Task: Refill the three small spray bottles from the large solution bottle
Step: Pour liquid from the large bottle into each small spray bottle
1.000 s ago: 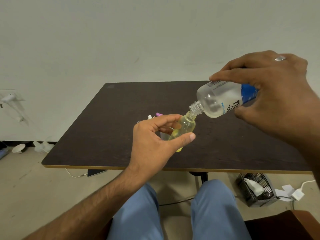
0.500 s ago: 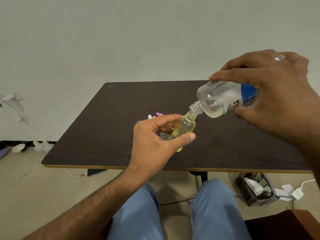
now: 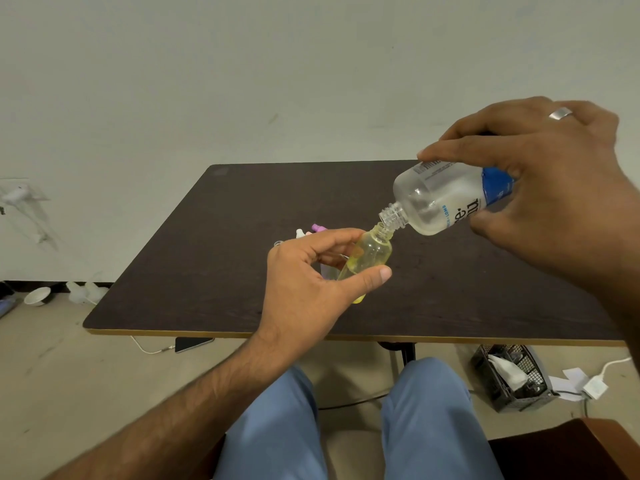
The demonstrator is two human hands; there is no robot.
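Left hand (image 3: 304, 282) is raised over the near half of the table (image 3: 194, 271), palm turned inward, thumb and forefinger curled round the small spray bottle (image 3: 370, 259). That bottle is tilted, open neck up and to the right, cap off. It is yellow-tinted clear plastic, rounded shoulder, smooth wall.

Right hand (image 3: 554, 188) comes in from the upper right, wrist high, fingers over the top and thumb underneath the large solution bottle (image 3: 440, 202). Silver ring on 1 finger. The large bottle is tipped down-left; its threaded clear neck touches the small bottle's mouth. Frosted translucent body, blue-and-white label, partly hidden by the fingers.

Table top is dark, matte, wood-grained with a light edge band. Behind the left hand, pink and white small items, too hidden to identify.
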